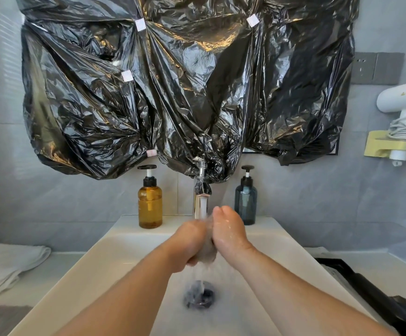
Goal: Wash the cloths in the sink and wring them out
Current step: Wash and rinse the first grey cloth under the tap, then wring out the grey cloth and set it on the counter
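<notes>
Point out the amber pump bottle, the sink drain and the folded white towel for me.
amber pump bottle (150, 206): head view, on its amber body.
sink drain (200, 295): head view, on the dark drain opening.
folded white towel (8, 261): head view, on its top fold.

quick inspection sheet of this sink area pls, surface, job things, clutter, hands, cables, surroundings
surface: white sink, tap running, drain open
job's things: grey cloth squeezed under the stream; white towel folded on the left counter
clutter: amber bottle, blue bottle behind the basin; black item at right
hands: left hand and right hand both closed on the cloth
cables: coiled cord on wall hair dryer
surroundings: black plastic sheet taped above the tap
</notes>
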Motion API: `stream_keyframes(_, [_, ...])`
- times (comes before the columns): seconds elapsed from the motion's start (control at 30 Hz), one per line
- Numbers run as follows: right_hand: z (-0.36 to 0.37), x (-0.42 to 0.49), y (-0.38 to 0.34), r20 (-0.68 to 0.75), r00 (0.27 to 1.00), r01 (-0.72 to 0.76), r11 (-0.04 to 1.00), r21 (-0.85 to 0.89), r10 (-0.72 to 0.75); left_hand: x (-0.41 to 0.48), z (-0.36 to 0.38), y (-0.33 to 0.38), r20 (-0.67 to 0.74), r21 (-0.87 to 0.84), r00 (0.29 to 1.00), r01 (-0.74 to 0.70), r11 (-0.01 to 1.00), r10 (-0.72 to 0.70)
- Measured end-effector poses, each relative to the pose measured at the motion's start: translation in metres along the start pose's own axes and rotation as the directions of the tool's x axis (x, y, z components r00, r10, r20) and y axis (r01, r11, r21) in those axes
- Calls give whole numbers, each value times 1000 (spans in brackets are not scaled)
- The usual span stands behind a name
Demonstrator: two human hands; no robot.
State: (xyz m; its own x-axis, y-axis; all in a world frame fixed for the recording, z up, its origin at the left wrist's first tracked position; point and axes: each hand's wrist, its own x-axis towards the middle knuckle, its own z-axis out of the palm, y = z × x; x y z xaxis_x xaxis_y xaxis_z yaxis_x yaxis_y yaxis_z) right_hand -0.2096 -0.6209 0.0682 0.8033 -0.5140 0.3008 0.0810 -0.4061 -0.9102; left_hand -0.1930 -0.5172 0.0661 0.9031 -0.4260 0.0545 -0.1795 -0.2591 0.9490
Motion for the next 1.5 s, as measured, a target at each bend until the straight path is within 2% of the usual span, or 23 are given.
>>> stream_keyframes(0.13, [-9,1,-6,-81,993,91,994,65,-85,-9,-6,4,149,-56,985,94,994,-85])
stream_keyframes(0.23, [-11,1,-4,-93,991,105,986,133,-93,-8,-9,-1,124,-171,990,88,981,-67])
stream_keyframes(0.33, [-8,3,10,-57,997,58,977,205,-47,0,-4,-11,16,-307,996,89,947,-88])
stream_keyframes(0.5, [-9,-6,18,48,998,26,996,89,-31,4,-8,-16,-143,-453,974,92,887,-174])
stream_keyframes(0.57, [-17,-7,10,72,995,70,996,-57,-66,-1,-13,-8,-150,-511,972,82,856,-183])
stream_keyframes(0.63, [-29,-1,-12,70,969,245,936,-252,-235,-4,-19,0,-145,-491,967,115,864,-211])
stream_keyframes(0.67, [-33,7,-30,100,945,328,897,-297,-312,-5,-23,5,-143,-440,962,147,886,-231])
stream_keyframes(0.73, [-38,28,-67,237,905,413,865,-286,-353,-7,-31,15,-107,-337,966,189,922,-237])
stream_keyframes(0.83, [-31,73,-114,467,849,446,808,-384,-247,-4,-55,42,-53,-242,969,221,945,-241])
stream_keyframes(0.9, [-26,81,-128,558,821,434,770,-467,-124,-6,-73,58,-34,-156,973,219,963,-227])
stream_keyframes(0.97, [-25,77,-133,618,785,472,682,-559,-37,-10,-92,74,-19,-76,981,189,979,-191])
stream_keyframes(1.03, [-31,72,-144,613,789,416,702,-578,37,-14,-109,90,16,-58,984,176,983,-175])
stream_keyframes(1.1, [-39,65,-155,579,814,296,821,-487,51,-20,-124,104,66,-79,983,174,982,-169])
stream_keyframes(1.17, [-47,49,-169,534,840,193,869,-456,94,-25,-138,121,105,-126,985,148,981,-136])
stream_keyframes(1.23, [-50,31,-180,582,766,-28,920,-391,271,-27,-151,139,139,-195,986,121,973,-94])
stream_keyframes(1.3, [-52,20,-185,626,690,-246,931,-270,364,-29,-159,158,158,-219,987,53,974,-19])
stream_keyframes(1.4, [-68,22,-206,594,724,-265,936,-231,351,-28,-168,183,158,-201,986,-27,979,60])
stream_keyframes(1.5, [-91,28,-236,510,827,-169,970,-173,235,-22,-177,198,162,46,977,-146,988,137])
